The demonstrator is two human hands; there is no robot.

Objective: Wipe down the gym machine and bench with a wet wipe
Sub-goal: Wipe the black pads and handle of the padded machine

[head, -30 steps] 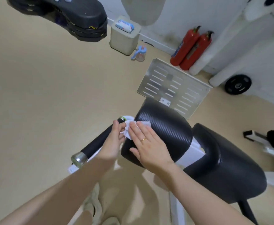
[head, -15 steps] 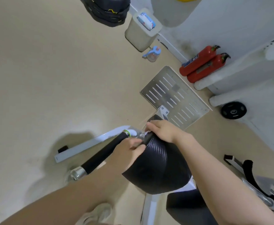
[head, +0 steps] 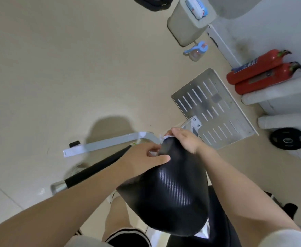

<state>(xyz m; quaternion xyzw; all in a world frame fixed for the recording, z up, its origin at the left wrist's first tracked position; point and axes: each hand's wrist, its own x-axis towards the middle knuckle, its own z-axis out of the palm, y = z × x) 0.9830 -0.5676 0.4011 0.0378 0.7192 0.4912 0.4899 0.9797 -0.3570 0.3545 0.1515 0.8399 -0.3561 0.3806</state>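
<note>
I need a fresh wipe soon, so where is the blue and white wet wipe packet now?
In the head view it lies at the top right, on the grey lidded bin: the blue and white wet wipe packet, above the clear bottle with blue cap.

A second ago the right hand (head: 186,139) lay flat on the near side of the black pad (head: 171,189), pressing the wet wipe (head: 164,137) there; it has since travelled to the pad's far tip and now curls over that end, only a scrap of the wipe showing at its fingertips. The left hand (head: 142,157) has shifted from the pad's left edge up to that same tip, thumb now lying across the pad's top. The camera has leaned forward over the pad.
</note>
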